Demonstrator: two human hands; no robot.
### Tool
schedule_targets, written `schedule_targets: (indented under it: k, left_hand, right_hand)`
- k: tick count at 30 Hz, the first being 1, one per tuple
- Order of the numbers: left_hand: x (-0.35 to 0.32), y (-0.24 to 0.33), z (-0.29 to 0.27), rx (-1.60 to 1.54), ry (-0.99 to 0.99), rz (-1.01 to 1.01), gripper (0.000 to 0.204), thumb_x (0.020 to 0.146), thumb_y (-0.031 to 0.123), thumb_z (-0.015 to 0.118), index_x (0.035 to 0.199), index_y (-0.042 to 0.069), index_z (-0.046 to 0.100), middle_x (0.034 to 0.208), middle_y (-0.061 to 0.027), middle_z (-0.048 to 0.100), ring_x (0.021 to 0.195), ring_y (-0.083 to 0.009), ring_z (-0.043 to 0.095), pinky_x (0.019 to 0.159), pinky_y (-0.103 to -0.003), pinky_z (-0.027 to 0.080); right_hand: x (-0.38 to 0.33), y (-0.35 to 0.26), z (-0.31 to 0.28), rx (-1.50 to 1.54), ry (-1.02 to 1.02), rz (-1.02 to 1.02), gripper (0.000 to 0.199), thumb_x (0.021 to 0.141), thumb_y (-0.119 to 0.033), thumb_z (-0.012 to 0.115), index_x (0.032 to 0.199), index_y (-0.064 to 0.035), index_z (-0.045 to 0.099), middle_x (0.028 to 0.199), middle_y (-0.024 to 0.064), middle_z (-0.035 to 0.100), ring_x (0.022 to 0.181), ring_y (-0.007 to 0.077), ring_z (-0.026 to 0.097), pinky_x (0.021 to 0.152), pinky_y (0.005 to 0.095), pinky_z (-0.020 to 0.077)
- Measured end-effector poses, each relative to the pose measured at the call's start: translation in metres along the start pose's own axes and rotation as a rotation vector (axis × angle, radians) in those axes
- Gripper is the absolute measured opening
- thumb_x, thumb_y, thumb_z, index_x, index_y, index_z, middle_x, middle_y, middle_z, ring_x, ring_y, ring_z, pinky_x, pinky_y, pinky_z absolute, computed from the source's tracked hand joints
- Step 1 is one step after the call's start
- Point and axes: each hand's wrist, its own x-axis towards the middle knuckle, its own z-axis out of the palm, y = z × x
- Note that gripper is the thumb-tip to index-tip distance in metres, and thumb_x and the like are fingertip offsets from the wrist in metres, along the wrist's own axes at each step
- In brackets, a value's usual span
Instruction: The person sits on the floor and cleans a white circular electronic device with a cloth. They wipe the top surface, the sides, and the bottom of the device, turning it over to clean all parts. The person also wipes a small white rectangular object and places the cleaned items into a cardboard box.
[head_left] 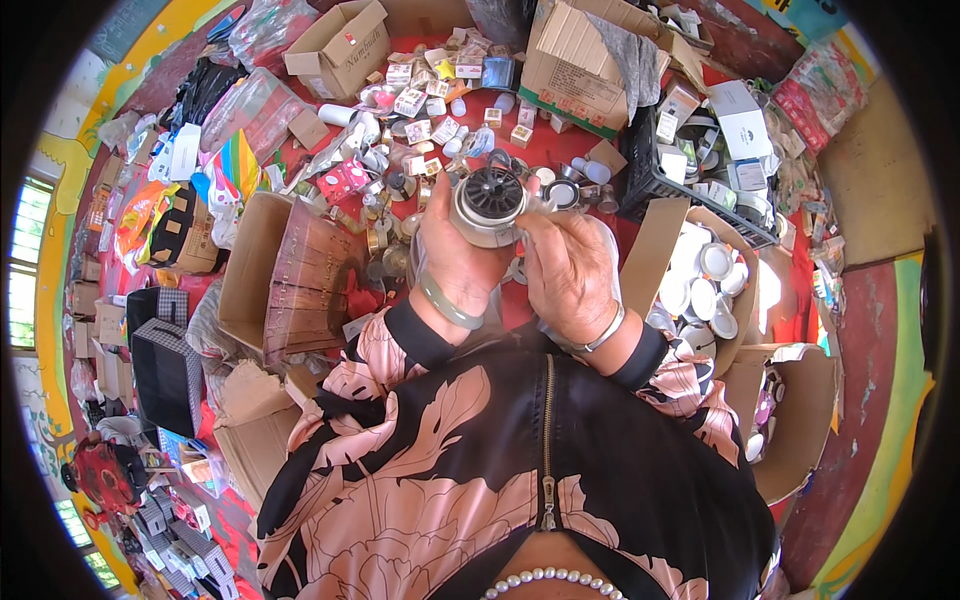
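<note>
A round downlight (493,193) with a black, radially finned back and a pale rim is held up in front of my chest. My left hand (452,245) is closed around it from the left, the thumb along its side. My right hand (578,275) pinches at the right edge of the rim, where a small clear or pale part shows; I cannot make out exactly what that is. Just beyond the hands lies a small round fitting with a dark centre (561,194). Metal cups and rings (385,235) lie to the left of my left hand.
Small boxes (412,102) and loose parts cover the red floor ahead. An open carton (575,75) and a black crate (640,165) stand at the far right. Nearer, a carton holds white round lights (702,280). On the left are an open carton (245,265) and a pink basket (312,285).
</note>
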Motion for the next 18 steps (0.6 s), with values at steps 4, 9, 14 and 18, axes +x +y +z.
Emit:
schedule_targets:
  k: [4,9,14,18]
  left_hand:
    - [0.000,-0.005,0.002,0.081,0.146,0.085,0.055,0.095,0.047,0.025,0.106,0.000,0.053,0.100,-0.0181,0.060,0.093,-0.0335,0.060,0.086,-0.044,0.047]
    - [-0.004,-0.010,0.006,0.209,0.056,0.263,0.052,0.095,0.046,0.028,0.105,0.001,0.051,0.096,-0.0161,0.061,0.087,-0.0313,0.061,0.083,-0.043,0.049]
    - [-0.008,-0.013,0.020,0.245,-0.045,0.348,0.053,0.095,0.048,0.032,0.110,-0.001,0.049,0.096,-0.0158,0.060,0.088,-0.0295,0.060,0.084,-0.042,0.048]
    - [-0.010,-0.007,0.016,0.232,0.037,0.223,0.056,0.093,0.048,0.033,0.109,-0.002,0.054,0.100,-0.0195,0.061,0.095,-0.0339,0.058,0.091,-0.047,0.044]
  right_hand:
    - [-0.003,-0.004,0.001,0.178,-0.035,0.186,0.036,0.068,0.006,0.056,0.103,-0.0027,0.056,0.078,0.0088,0.062,0.078,0.0248,0.059,0.069,0.0318,0.0453]
    - [-0.005,-0.002,0.000,1.018,-0.043,0.851,0.031,0.083,0.007,0.051,0.111,-0.0062,0.050,0.083,0.0048,0.063,0.076,0.0077,0.055,0.066,0.0205,0.0431]
    - [-0.009,-0.002,-0.002,1.097,-0.013,0.883,0.031,0.086,0.004,0.050,0.115,-0.0067,0.048,0.082,0.0016,0.063,0.074,0.0049,0.053,0.066,0.0205,0.0444]
    - [-0.004,-0.003,-0.004,0.557,0.036,0.408,0.037,0.075,0.003,0.060,0.109,-0.0050,0.052,0.083,0.0141,0.061,0.078,0.0320,0.062,0.068,0.0373,0.0497]
